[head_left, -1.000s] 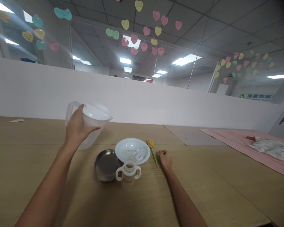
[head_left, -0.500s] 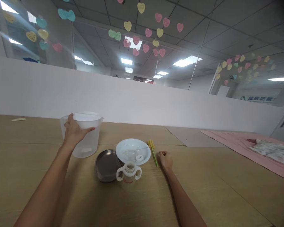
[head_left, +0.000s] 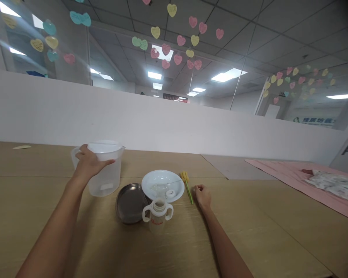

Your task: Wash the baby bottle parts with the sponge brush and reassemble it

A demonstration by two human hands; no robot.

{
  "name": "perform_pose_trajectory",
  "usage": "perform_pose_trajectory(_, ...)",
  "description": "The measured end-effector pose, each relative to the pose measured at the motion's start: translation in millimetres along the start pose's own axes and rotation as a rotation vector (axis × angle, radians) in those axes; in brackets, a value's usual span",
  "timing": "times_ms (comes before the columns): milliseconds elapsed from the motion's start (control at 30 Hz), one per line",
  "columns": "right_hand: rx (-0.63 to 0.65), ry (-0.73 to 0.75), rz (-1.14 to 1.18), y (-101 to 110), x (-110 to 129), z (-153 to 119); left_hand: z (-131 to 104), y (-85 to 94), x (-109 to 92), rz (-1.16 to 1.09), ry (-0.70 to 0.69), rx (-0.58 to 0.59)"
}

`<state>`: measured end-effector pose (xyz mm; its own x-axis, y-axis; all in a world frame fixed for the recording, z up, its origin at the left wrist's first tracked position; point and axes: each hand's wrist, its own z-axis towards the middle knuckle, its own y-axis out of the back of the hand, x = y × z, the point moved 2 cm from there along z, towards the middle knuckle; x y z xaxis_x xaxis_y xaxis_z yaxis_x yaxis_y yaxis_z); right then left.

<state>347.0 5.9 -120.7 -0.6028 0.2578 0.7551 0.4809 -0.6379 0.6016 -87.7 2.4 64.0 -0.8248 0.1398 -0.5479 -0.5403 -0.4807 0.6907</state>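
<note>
My left hand (head_left: pixel 88 164) grips a large translucent plastic pitcher (head_left: pixel 107 179) at its handle side, fingers curled round the handle and thumb stretched along the wall. The pitcher is upright. My right hand (head_left: pixel 203 196) rests on the table in a loose fist, with nothing visible in it. Just left of that fist lies a bottle brush (head_left: pixel 188 191) with a yellow head and green handle. A white bowl (head_left: pixel 150 177) holds clear and white small parts. In front of it stands a clear baby bottle (head_left: pixel 157 222) without a cap, with two white side handles.
A dark metal tray (head_left: pixel 130 202) sits between the pitcher and the bottle, touching the bowl's side. At the right, a pink cloth (head_left: pixel 274 172) carries a patterned garment (head_left: pixel 333 185). A low white wall (head_left: pixel 168 127) with glass above borders the table (head_left: pixel 249 227).
The pitcher, held in my left hand, has shifted slightly down and toward the left. My right hand and the things on the table stay put.
</note>
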Motion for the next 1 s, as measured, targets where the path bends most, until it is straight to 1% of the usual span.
perform_pose_trajectory(100,0.0,0.002,-0.003,0,1,-1,2,3.4,1,0.073,0.075,-0.008)
perform_pose_trajectory(200,0.002,0.003,-0.01,0,2,-2,3,7.4,-2,0.149,0.17,0.066)
perform_pose_trajectory(300,0.006,0.009,-0.019,0,3,-2,-3,16.5,-11,0.275,0.241,0.137)
perform_pose_trajectory(333,0.008,0.011,-0.022,0,3,-2,-6,20.4,-17,0.332,0.238,0.145)
perform_pose_trajectory(400,0.014,0.015,-0.028,0,4,-2,-15,26.1,-33,0.448,0.178,0.147)
perform_pose_trajectory(467,0.02,0.02,-0.037,0,5,-3,-26,22.8,-55,0.493,-0.005,0.148)
perform_pose_trajectory(533,0.028,0.029,-0.052,0,7,-5,-37,5.5,-79,0.399,-0.278,0.213)
perform_pose_trajectory(567,0.034,0.038,-0.062,0,8,-6,-42,-7.9,-90,0.305,-0.418,0.259)
perform_pose_trajectory(600,0.041,0.05,-0.074,0,9,-7,-47,-23.9,-99,0.216,-0.544,0.331)
perform_pose_trajectory(633,0.05,0.064,-0.088,0,11,-8,-52,-41.1,-106,0.14,-0.637,0.387)
perform_pose_trajectory(667,0.06,0.081,-0.103,-1,13,-9,-54,-58.5,-109,0.075,-0.694,0.432)
perform_pose_trajectory(700,0.071,0.1,-0.12,-1,15,-10,-57,-75.9,-110,0.017,-0.733,0.497)
perform_pose_trajectory(767,0.088,0.133,-0.158,-3,18,-12,-60,-107.0,-107,-0.118,-0.788,0.706)
perform_pose_trajectory(800,0.094,0.146,-0.178,-3,19,-13,-61,-118.9,-103,-0.175,-0.781,0.785)
perform_pose_trajectory(833,0.098,0.158,-0.196,-4,20,-13,-61,-128.2,-98,-0.209,-0.766,0.836)
perform_pose_trajectory(900,0.105,0.176,-0.23,-4,21,-13,-61,-139.6,-89,-0.226,-0.739,0.887)
perform_pose_trajectory(1000,0.123,0.194,-0.273,-4,23,-13,-60,-144.6,-82,-0.217,-0.731,0.892)
